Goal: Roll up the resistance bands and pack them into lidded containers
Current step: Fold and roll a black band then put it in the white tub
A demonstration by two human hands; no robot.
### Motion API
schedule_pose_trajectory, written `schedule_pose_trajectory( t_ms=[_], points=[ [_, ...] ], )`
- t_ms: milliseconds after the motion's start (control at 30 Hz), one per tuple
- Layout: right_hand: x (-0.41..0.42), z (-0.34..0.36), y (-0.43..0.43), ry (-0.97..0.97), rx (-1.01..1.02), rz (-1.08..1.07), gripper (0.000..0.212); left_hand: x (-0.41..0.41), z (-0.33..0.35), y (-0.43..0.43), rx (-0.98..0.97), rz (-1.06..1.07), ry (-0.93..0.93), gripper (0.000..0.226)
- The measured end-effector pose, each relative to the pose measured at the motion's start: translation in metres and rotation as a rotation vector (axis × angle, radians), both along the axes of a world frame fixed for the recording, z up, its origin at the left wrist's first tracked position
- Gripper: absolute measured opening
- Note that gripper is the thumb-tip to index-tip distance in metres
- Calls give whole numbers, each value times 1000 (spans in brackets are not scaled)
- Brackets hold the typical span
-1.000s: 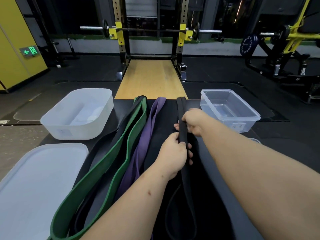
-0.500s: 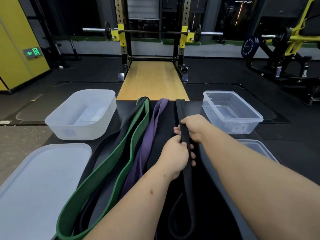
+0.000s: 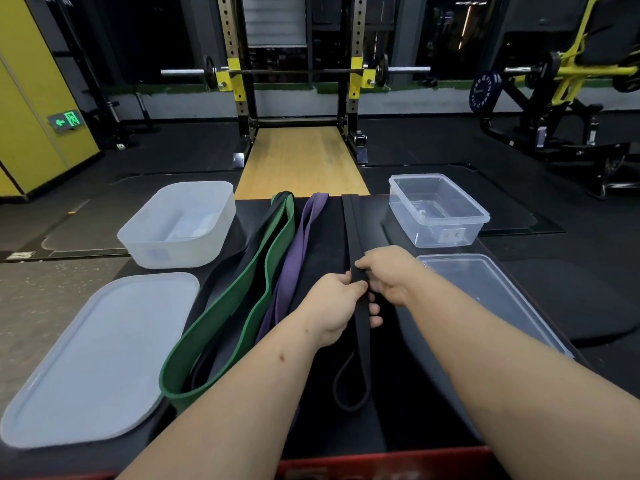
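1. Both hands have drawn closer together along the narrow black rubber resistance band (image 3: pixel 350 230) since half a second ago, and its near loop now lies farther from the near edge of the black counter (image 3: pixel 329 237).
2. The left hand (image 3: pixel 334 306) grips this band, its fingers (image 3: pixel 375 320) curled under and round it.
3. The right hand (image 3: pixel 389 275) pinches the same band just beyond the left hand, with its fingers clenched on the strap.
4. This band lies lengthwise on the counter, from the far edge back to a loose loop between the forearms.
5. To its left lie a purple rubber band (image 3: pixel 299 258) and a wide green rubber band (image 3: pixel 239 306), both unrolled. A wider black band (image 3: pixel 239 256) runs partly under the green one.
6. A frosted white plastic tub (image 3: pixel 180 254) stands at the far left, with a frosted white flat lid (image 3: pixel 97 355) lying nearer.
7. A clear rectangular plastic box (image 3: pixel 446 233) stands at the far right, with a clear flat lid (image 3: pixel 491 299) just in front of it.
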State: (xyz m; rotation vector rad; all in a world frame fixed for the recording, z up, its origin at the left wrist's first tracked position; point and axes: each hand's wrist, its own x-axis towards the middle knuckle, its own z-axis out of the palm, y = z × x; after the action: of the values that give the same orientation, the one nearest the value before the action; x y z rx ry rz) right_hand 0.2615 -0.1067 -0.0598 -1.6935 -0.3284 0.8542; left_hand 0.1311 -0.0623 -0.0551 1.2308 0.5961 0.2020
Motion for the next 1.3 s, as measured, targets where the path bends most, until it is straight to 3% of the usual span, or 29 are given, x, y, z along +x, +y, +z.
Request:
schedule_pose_trajectory(
  t_ms=[233, 500, 633, 767, 867, 1067, 1200, 1300],
  points=[
    [-45, 7, -40, -21, 63, 12, 16, -33, 11, -26, -2, -67, 41, 34],
    [-78, -1, -76, 4, 90, -8, 54, -78, 13, -56, 19, -129, 103, 49],
    [-91, -4, -94, 33, 124, -41, 50, -99, 10, -65, 203, -204, 150, 37],
    [-97, -10, -102, 49, 206, -110, 59, -111, 7, -69, 669, -83, 218, 18],
    [-102, -14, -106, 100, 250, -123, 63, -118, 10, -74, 779, -79, 252, 17],
    [-107, -18, -105, 177, 313, -175, 60, -116, -5, -77, 572, -107, 232, 10],
    [-111, -13, -107, 209, 360, -153, 35, -115, -8, -80, 492, -45, 212, 22],
    [-111, -7, -109, 197, 393, -153, 25, -113, -6, -81, 414, -12, 246, 17]
  ],
)
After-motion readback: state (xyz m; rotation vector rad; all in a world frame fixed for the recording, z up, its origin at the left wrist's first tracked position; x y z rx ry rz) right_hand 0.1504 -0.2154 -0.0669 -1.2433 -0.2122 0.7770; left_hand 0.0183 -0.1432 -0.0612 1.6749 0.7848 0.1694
